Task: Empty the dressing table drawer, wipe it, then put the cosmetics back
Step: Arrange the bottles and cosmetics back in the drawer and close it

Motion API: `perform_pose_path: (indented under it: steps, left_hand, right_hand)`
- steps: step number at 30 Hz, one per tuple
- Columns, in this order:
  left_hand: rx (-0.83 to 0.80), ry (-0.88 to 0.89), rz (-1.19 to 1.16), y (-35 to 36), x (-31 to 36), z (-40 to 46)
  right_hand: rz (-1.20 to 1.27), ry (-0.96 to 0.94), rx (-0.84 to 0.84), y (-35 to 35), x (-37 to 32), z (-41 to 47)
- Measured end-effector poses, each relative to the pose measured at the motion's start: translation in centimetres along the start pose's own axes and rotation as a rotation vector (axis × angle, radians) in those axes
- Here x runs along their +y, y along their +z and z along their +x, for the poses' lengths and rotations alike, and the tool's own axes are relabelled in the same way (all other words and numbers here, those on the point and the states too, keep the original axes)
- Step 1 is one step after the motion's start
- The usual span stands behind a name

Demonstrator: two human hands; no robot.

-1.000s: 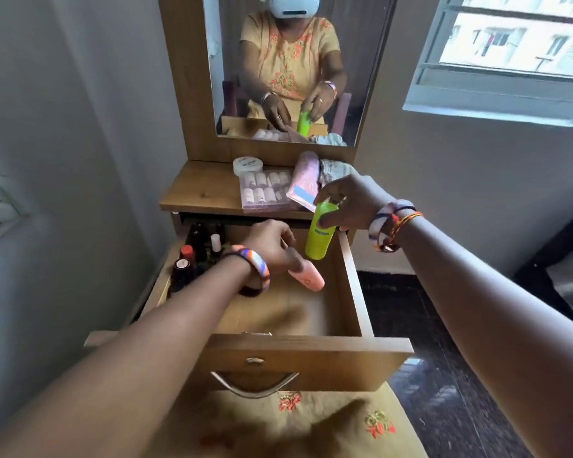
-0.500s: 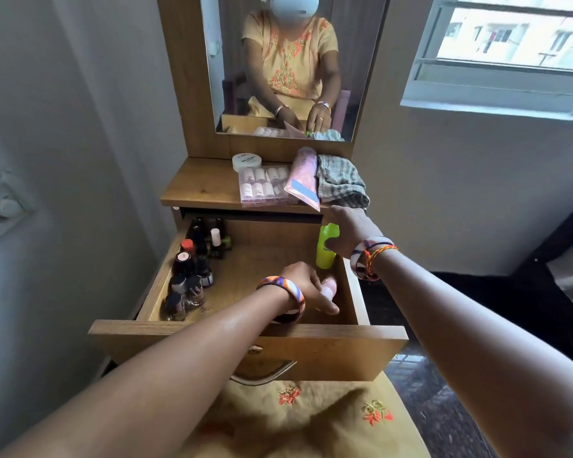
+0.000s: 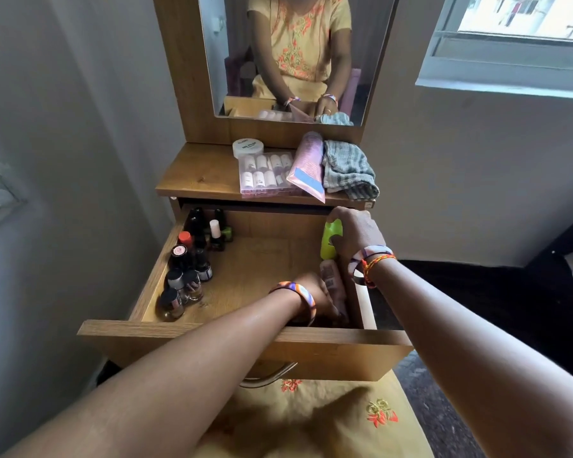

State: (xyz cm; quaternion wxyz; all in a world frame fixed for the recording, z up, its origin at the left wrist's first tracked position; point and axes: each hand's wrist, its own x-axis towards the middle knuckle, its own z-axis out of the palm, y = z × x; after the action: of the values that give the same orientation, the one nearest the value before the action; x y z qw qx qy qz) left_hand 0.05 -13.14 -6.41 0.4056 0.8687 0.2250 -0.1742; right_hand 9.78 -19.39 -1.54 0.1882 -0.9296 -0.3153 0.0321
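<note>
Right grip [image 3: 351, 233]: curled round upright green bottle [image 3: 330, 238], drawer's [image 3: 245, 345] far right corner.
Left grip [image 3: 315, 300]: held pink tube [image 3: 333, 285], lengthwise along right wall, nearer.

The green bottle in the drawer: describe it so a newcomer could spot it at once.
Find the open wooden drawer under the mirror. Along its right wall, near the back, the right hand grips the green bottle. It is the only bright lime thing there, unlike the pale pink bottle just in front of it.
</note>
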Motion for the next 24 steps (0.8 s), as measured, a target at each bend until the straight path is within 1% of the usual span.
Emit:
perform_pose_path:
  steps: [3, 7, 11, 14, 16, 20, 24]
  left_hand:
    - [0.024, -0.007, -0.003, 0.0, -0.2, 0.2]
    - [0.074, -0.037, -0.044, 0.0, -0.6, 0.8]
    - [0.128, -0.075, -0.125, -0.1, -0.9, 1.5]
    - [0.175, -0.071, -0.171, -0.3, -1.0, 1.7]
    - [0.162, -0.058, -0.195, -0.3, -1.0, 1.7]
    - [0.073, -0.023, -0.242, -0.3, -0.8, 1.7]
    - [0.069, 0.005, -0.261, -0.2, -0.9, 1.7]
  right_hand:
    - [0.023, 0.032, 0.028, 0.7, 0.5, -0.1]
    - [0.051, 0.029, 0.117, 1.3, 0.7, 0.0]
    - [0.070, 0.040, 0.145, 1.8, 0.8, 0.4]
    - [0.097, 0.043, 0.178, 2.0, 0.8, 0.5]
    - [0.108, 0.041, 0.183, 2.1, 0.8, 0.7]
    - [0.102, 0.041, 0.171, 2.1, 1.0, 1.4]
    - [0.088, 0.038, 0.173, 2.0, 1.0, 1.5]
